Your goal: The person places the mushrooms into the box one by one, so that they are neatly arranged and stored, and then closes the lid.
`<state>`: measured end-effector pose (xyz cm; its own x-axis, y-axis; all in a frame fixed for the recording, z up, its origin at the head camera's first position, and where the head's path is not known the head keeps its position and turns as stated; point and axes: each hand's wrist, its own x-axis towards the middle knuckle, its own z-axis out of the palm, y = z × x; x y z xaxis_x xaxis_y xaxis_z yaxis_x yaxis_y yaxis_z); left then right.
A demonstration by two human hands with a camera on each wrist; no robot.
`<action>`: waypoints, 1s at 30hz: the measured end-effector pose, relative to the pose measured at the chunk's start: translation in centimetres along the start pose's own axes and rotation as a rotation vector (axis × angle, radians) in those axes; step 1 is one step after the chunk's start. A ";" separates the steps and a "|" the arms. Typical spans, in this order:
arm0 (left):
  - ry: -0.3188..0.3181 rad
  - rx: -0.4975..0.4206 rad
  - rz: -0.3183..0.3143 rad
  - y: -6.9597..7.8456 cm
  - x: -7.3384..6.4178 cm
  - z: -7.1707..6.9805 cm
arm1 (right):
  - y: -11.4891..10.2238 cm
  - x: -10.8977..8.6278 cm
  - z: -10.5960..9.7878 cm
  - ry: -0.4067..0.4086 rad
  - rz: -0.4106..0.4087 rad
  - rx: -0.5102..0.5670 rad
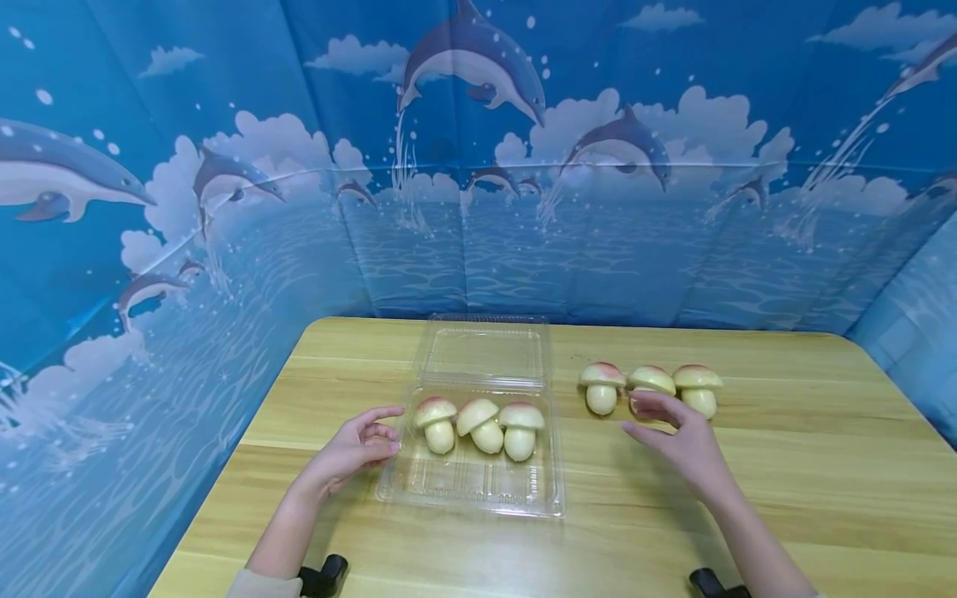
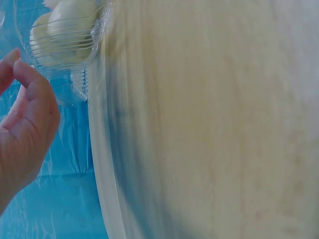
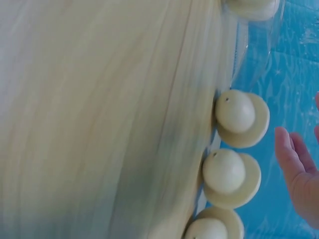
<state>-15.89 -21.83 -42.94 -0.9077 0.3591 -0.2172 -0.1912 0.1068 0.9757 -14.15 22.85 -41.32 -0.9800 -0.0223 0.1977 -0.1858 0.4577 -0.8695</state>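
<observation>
A clear plastic clamshell box (image 1: 463, 490) lies with its lid (image 1: 486, 350) folded back. Inside its far half sit three toy mushrooms, pale with pinkish caps: left (image 1: 437, 428), middle (image 1: 486, 433) and right (image 1: 521, 430). My left hand (image 1: 351, 448) is at the box's left edge, fingers bent loosely around nothing; whether it touches the rim I cannot tell. To the right of the box, three more mushrooms stand in a row: a left one (image 1: 601, 390), a middle one (image 3: 225, 172) and a right one (image 1: 699, 394). My right hand (image 1: 680, 440) hovers before the middle one, fingers spread and holding nothing.
The wooden table (image 1: 785, 465) has rounded far corners. Behind it and at both sides hangs a blue curtain (image 1: 523, 257) printed with dolphins. Black wrist straps (image 1: 325, 575) show near the bottom edge.
</observation>
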 end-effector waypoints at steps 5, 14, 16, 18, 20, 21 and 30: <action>-0.002 -0.003 0.000 -0.1 0.0 0.0 | 0.5 -0.3 -0.9 0.003 0.020 -0.058; 0.006 -0.003 -0.007 -0.1 -0.1 0.0 | 2.0 -0.6 -2.6 -0.024 0.069 -0.117; 0.006 -0.001 -0.009 -0.1 -0.1 0.0 | 2.3 -0.7 -3.0 -0.029 0.081 -0.110; 0.006 -0.001 -0.011 -0.1 -0.1 0.0 | 2.6 -0.7 -3.4 -0.032 0.094 -0.103; 0.004 -0.002 -0.012 -0.1 -0.1 0.0 | 2.9 -0.8 -3.9 -0.032 0.102 -0.107; 0.004 -0.002 -0.012 -0.1 -0.1 0.0 | 3.0 -0.8 -4.1 -0.032 0.106 -0.106; 0.010 -0.004 -0.012 -0.1 0.0 0.0 | 4.3 -0.9 -5.9 -0.013 0.148 -0.037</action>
<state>-15.88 -21.83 -43.00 -0.9091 0.3483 -0.2286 -0.2036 0.1073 0.9732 -13.68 30.12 -42.54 -0.9974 0.0368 0.0622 -0.0363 0.4892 -0.8714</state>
